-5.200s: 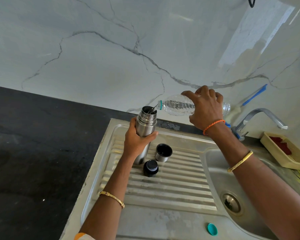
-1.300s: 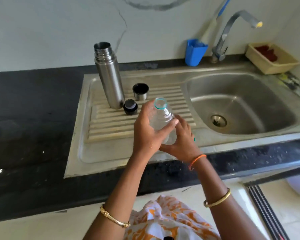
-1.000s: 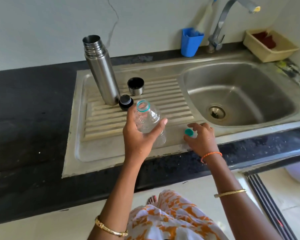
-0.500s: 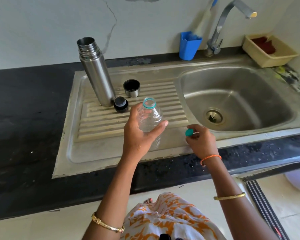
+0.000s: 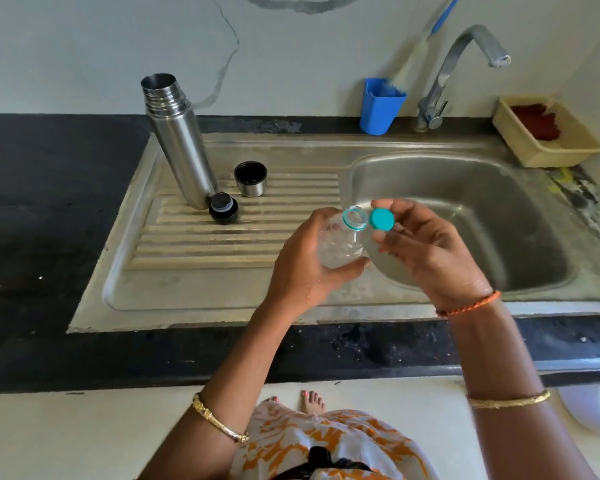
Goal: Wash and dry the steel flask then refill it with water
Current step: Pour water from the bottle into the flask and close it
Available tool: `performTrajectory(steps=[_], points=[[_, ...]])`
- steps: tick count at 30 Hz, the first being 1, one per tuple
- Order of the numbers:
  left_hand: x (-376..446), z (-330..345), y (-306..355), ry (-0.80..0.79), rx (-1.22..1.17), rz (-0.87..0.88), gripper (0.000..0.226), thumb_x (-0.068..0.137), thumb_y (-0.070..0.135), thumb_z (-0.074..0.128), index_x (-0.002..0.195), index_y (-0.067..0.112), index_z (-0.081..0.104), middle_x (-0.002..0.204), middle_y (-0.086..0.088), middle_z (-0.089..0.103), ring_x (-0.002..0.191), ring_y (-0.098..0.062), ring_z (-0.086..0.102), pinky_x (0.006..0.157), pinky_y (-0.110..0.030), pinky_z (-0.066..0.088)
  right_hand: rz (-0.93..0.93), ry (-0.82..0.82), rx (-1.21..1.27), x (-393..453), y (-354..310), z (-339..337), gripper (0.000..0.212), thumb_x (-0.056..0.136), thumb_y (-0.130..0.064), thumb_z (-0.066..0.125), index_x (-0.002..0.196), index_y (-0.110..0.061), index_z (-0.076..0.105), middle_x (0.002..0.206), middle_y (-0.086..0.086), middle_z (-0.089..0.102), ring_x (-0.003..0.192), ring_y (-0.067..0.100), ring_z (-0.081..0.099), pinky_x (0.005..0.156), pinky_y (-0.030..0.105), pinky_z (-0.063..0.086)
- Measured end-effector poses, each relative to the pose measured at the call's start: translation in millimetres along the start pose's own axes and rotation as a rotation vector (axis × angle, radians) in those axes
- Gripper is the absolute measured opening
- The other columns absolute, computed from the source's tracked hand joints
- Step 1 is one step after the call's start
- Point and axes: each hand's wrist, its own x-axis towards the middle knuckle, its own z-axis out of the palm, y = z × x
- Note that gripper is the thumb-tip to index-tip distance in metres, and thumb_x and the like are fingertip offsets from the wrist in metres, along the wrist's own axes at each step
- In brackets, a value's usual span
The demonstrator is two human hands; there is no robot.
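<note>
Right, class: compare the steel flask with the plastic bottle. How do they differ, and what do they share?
The steel flask is opaque metal; the plastic bottle is clear. The flask stands free on the ribbed drainboard; the bottle is gripped in the left hand. The flask looks taller than the bottle. Both are uncapped, mouths open; the right hand pinches the teal cap beside the bottle's mouth.

Teal cap [image 5: 381,219]; silver flask [image 5: 179,140]; blue cup [image 5: 380,107]; black counter [image 5: 49,188].

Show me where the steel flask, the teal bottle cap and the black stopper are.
steel flask [image 5: 182,150]: head view, middle of its upright body.
teal bottle cap [image 5: 382,219]: head view, its flat top.
black stopper [image 5: 223,208]: head view, its top.
</note>
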Motion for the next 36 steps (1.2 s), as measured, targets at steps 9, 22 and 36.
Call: performTrajectory(steps=[9, 22, 36], points=[[6.9, 28.4, 6.3, -0.026, 0.186, 0.040, 0.064, 0.070, 0.041, 0.081, 0.123, 0.025, 0.049, 0.112, 0.009, 0.061, 0.101, -0.011, 0.058, 0.082, -0.036, 0.051, -0.038, -0.124, 0.000, 3.4, 0.6, -26.3, 0.048, 0.059, -0.041, 0.086, 0.102, -0.026, 0.071, 0.099, -0.008, 0.068, 0.093, 0.007, 0.061, 0.079, 0.017, 0.048], [4.6, 67.3, 7.4, -0.076, 0.309, 0.112, 0.068, 0.066, 0.041, 0.083, 0.125, 0.024, 0.054, 0.108, 0.006, 0.063, 0.098, -0.015, 0.057, 0.086, -0.044, 0.049, -0.002, 0.003, -0.558, -12.0, -21.8, -78.6, 0.046, 0.049, -0.039, 0.081, 0.085, -0.013, 0.070, 0.087, 0.007, 0.074, 0.081, 0.022, 0.071, 0.085, 0.040, 0.057], [11.0, 71.3, 18.7, -0.036, 0.633, 0.175, 0.076, 0.059, 0.037, 0.087, 0.128, 0.028, 0.057, 0.110, 0.003, 0.061, 0.103, -0.019, 0.053, 0.087, -0.034, 0.028, -0.383, 0.156, -0.943, -26.8, 9.6, -88.2, 0.022, 0.078, -0.011, 0.076, 0.098, -0.004, 0.070, 0.086, 0.003, 0.064, 0.069, 0.011, 0.063, 0.070, 0.008, 0.050]])
